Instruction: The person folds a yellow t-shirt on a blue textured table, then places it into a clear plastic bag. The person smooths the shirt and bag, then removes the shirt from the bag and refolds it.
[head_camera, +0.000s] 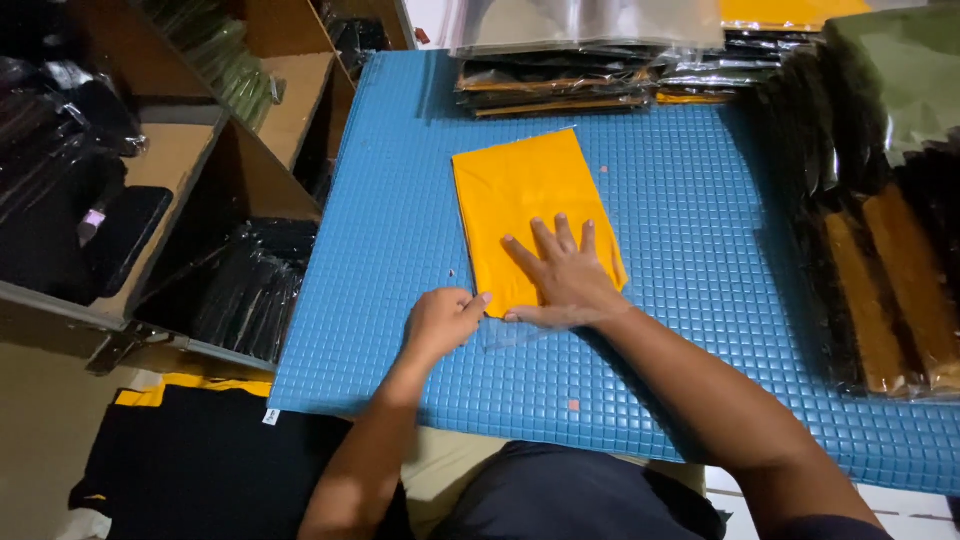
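Observation:
A folded orange cloth (525, 195) in a clear plastic bag lies on the blue studded mat (690, 230). My right hand (562, 272) presses flat on the cloth's near end, fingers spread. My left hand (445, 320) pinches the clear bag's near flap (505, 332) at the cloth's lower left corner, thumb and fingers closed on the plastic.
Stacks of bagged dark and orange garments (560, 85) lie at the mat's far edge, more bagged garments (880, 260) along the right. Wooden shelves (190, 170) with dark packets stand left. A black and yellow cloth (190, 450) lies on the floor near left.

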